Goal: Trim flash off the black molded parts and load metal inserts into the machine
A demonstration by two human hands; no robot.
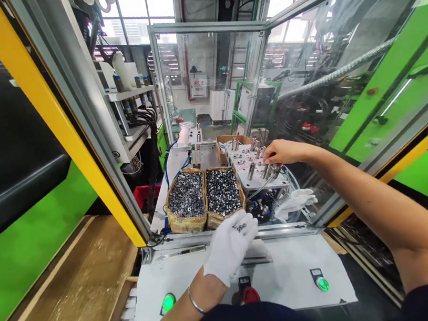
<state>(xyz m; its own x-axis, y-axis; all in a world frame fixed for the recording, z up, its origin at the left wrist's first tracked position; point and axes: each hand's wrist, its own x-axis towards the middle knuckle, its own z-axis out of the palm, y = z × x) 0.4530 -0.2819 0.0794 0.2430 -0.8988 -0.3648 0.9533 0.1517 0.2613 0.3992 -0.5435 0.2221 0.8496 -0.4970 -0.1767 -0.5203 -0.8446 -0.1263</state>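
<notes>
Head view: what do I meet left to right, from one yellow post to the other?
Left yellow post → left green-lit button → left box of small parts → right box of small parts → bare right hand → right yellow post.

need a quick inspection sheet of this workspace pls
Surface: white control panel, lit green buttons, red button
Job's things: two boxes of small metal parts, side by side; fixture plate with upright pins
Clutter: apparent loose white glove; slim item left of the gloved hand
Hands: left hand gloved, palm up, holding small pieces; right hand bare, fingertips at the fixture, grip unclear
Cables: blue tubing left of boxes; black cables bundled behind
Surroundings: yellow-edged guard frame, clear panels, green machinery
</notes>
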